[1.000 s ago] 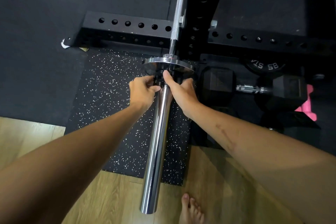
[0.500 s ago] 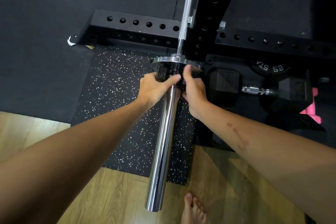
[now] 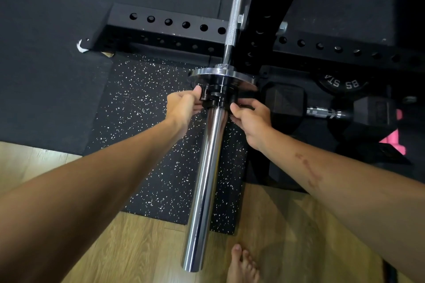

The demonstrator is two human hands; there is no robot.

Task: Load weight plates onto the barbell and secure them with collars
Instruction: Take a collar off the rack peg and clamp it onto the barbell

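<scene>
A chrome barbell sleeve point(image 3: 203, 179) points toward me from the black rack. A small chrome weight plate point(image 3: 239, 75) sits at the sleeve's inner end. A black collar point(image 3: 215, 96) is on the sleeve just in front of that plate. My left hand point(image 3: 182, 105) holds the collar's left side, its thumb on the clamp lever. My right hand point(image 3: 251, 119) grips the collar's right side with curled fingers. The collar's underside is hidden by my hands.
The black rack upright point(image 3: 271, 14) and its holed base beams point(image 3: 170, 24) stand behind the bar. Black hex dumbbells point(image 3: 285, 103), a black plate point(image 3: 340, 84) and a pink item point(image 3: 393, 142) lie at right. A speckled mat point(image 3: 147, 122) is below; my bare foot point(image 3: 242, 264) stands on wood floor.
My hands have spread apart from the top of the sleeve to the collar's two sides. The left thumb now sits on the clamp lever.
</scene>
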